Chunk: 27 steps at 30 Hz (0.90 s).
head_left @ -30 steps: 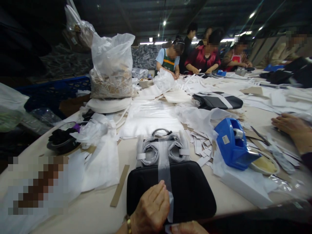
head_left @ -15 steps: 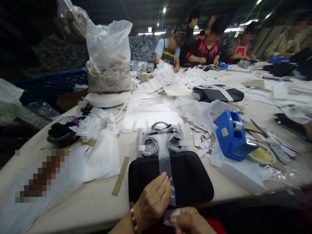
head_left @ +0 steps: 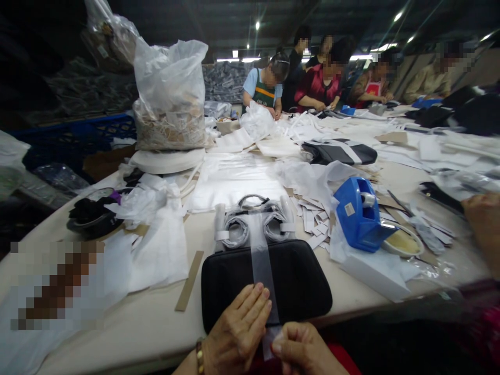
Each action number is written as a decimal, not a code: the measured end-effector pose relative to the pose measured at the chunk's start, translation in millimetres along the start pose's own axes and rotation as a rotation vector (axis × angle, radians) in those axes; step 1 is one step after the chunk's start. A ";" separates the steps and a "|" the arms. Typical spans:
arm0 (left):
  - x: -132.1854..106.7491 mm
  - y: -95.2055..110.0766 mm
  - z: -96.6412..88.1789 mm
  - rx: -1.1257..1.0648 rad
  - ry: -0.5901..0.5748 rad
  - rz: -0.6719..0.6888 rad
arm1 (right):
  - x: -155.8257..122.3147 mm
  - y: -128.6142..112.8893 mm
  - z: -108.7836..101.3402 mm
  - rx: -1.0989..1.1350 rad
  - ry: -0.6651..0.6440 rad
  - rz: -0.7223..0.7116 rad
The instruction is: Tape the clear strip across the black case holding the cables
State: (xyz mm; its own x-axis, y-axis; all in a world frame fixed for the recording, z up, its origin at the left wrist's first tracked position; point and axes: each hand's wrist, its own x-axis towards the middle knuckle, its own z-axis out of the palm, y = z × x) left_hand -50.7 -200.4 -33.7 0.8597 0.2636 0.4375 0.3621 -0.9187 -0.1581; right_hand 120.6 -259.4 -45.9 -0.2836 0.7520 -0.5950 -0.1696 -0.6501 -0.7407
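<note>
A flat black zip case (head_left: 304,281) lies at the front edge of the table. Behind it are two coiled, plastic-wrapped straps (head_left: 235,233) and a small black loop handle (head_left: 253,201). A translucent plastic strip (head_left: 261,255) runs from between the coils down over the middle of the case. My left hand (head_left: 238,328) rests on the case with its fingers straight and together, the tips against the strip. Below the case's front edge, my right hand (head_left: 307,349) pinches the strip's lower end between thumb and forefinger.
A blue tape dispenser (head_left: 357,213) stands right of the case, by scattered card pieces (head_left: 312,208). White sheets (head_left: 234,179) lie behind; a tall plastic bag (head_left: 170,99) stands back left. Several people (head_left: 267,86) work across the table. Another person's hand (head_left: 484,219) is at far right.
The view has shifted slightly right. My right hand has come up a little with the strip's end, while my left hand stays on the case. Another person's hand shows more at the right.
</note>
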 end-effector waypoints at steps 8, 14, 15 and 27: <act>-0.8 0.7 -3.6 0.030 -0.063 0.008 | -20.3 10.2 -29.3 -0.723 0.095 -0.764; -0.9 1.6 -3.4 0.044 -0.040 0.011 | -9.4 7.6 -31.4 -1.403 0.357 -1.430; -0.8 1.3 -3.6 0.051 -0.029 0.020 | -7.1 4.9 -27.5 -1.458 0.367 -1.440; 4.7 -4.2 4.2 0.062 0.112 0.001 | 2.8 -7.5 -19.0 -1.375 0.115 -1.501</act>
State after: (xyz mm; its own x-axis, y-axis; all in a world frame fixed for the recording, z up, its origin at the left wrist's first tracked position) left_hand -46.6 -194.1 -34.7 0.8158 0.2245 0.5330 0.3853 -0.8983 -0.2113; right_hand 139.0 -250.3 -47.9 -0.5708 0.5473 0.6121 0.5303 0.8148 -0.2341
